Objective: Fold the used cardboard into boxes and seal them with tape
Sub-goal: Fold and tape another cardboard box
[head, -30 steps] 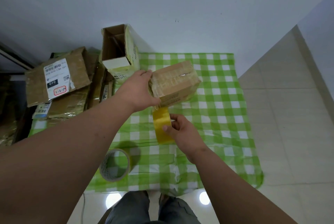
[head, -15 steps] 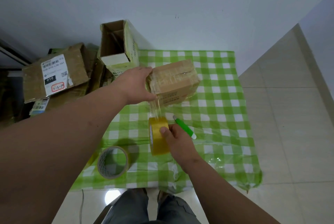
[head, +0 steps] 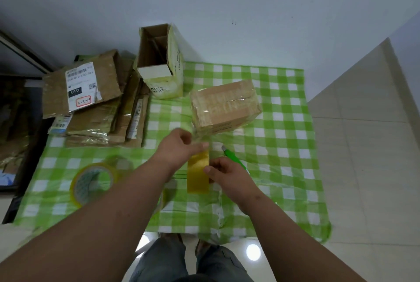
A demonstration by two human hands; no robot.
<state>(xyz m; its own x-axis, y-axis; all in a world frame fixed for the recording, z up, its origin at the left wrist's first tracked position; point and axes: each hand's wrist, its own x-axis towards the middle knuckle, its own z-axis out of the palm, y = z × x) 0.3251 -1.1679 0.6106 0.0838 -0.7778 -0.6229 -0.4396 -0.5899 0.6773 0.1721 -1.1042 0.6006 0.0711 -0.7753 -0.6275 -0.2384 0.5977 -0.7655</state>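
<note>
Close to the person, near the front of the counter with its green and white checked cloth, the right hand holds a yellow tape roll on its edge, fingers curled round it. A green pen-shaped cutter pokes out from the same hand. Just past it, the left hand has its fingers bent and looks to be pinching the loose end of the tape, but that part is blurry, so I am not sure of the hold.

To the left lies a second tape roll, bigger, with a pale ring inside.

A bit farther back sits the brown box, closed up and shiny with clear tape on top. No hand touches it. It looks light and stiff, with hard corners, but the taped sides will likely be slippery. I think it is best held by two side walls, not the slick top. The tape itself is thin and sticky and may curl onto itself, so the end should be kept pulled tight.

Farther left is a pile of flat cardboard, bent and crinkly, one piece with a white label. At the back stands a tall open carton, pale yellow outside, against the white wall.
</note>
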